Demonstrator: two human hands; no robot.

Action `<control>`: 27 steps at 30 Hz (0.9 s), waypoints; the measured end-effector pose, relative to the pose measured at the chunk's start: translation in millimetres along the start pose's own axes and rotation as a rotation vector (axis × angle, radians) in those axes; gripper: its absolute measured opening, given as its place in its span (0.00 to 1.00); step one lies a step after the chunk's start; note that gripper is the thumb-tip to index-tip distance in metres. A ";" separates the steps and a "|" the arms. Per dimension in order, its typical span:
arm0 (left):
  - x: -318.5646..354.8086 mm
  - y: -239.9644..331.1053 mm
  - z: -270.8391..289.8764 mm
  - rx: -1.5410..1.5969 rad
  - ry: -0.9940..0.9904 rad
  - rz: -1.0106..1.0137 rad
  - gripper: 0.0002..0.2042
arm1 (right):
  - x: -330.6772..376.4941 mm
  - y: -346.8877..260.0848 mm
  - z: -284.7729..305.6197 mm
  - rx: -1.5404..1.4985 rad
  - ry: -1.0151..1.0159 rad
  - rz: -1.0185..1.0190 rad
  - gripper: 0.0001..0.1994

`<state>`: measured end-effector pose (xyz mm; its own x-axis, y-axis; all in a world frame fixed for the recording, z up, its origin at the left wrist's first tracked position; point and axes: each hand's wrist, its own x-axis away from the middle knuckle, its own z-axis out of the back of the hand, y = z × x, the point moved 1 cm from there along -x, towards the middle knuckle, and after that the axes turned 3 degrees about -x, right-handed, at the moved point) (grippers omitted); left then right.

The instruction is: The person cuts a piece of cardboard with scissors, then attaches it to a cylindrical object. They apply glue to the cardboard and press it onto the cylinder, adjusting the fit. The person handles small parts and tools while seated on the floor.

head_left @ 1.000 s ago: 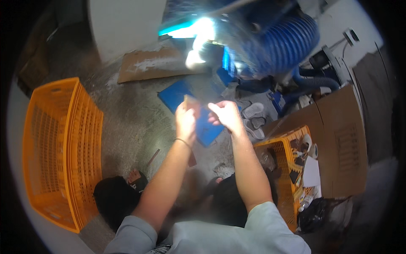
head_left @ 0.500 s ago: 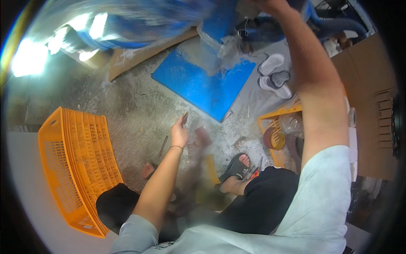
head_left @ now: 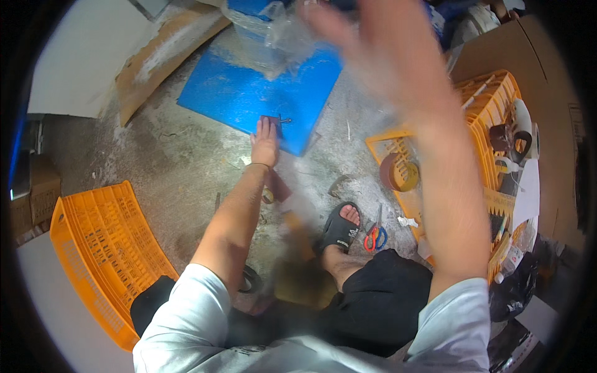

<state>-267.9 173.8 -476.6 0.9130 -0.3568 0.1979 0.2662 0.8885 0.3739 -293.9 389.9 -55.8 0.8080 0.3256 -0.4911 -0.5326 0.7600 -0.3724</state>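
My left hand [head_left: 265, 144] reaches over the near edge of a blue board [head_left: 230, 87] on the floor. Its fingers lie stretched over a small dark reddish-brown piece [head_left: 273, 126], which looks like sandpaper. Beside that piece is a small metal object [head_left: 285, 120], too small to name. My right hand [head_left: 373, 34] is raised close to the camera at the top, smeared by motion, so its grip is unclear. Just below my left hand lies another reddish-brown strip [head_left: 278, 186]. Crumpled clear plastic [head_left: 283, 37] covers the board's far part.
An orange crate [head_left: 115, 248] stands at the left; more orange crates [head_left: 491, 102] stand at the right. A reddish-brown and yellow roll [head_left: 399, 172] sits near my right forearm. Scissors [head_left: 375, 238] lie beside my sandalled foot [head_left: 342, 227]. Cardboard [head_left: 158, 59] leans at the far left.
My left hand has moved forward onto the blue board with the brown piece. My right hand has come back toward the camera. The blurred blue-and-clear bulk at the upper left is gone from view.
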 end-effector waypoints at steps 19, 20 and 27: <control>266.3 -42.5 -5.4 0.134 0.028 0.709 0.13 | 557.5 -58.6 -96.8 -0.886 -0.220 -1.788 0.12; 282.2 -38.8 -13.6 0.120 -0.016 0.702 0.13 | 567.4 -63.3 -96.2 -0.875 -0.204 -1.784 0.12; 286.0 -23.4 -39.5 0.210 -0.019 0.362 0.17 | 560.8 -61.7 -76.1 -0.761 -0.027 -1.591 0.12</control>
<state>-0.7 62.3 -464.6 0.9295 -0.0390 0.3669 -0.1418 0.8802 0.4528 172.9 482.8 -368.2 0.6123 -0.3878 0.6890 0.7211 -0.0834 -0.6878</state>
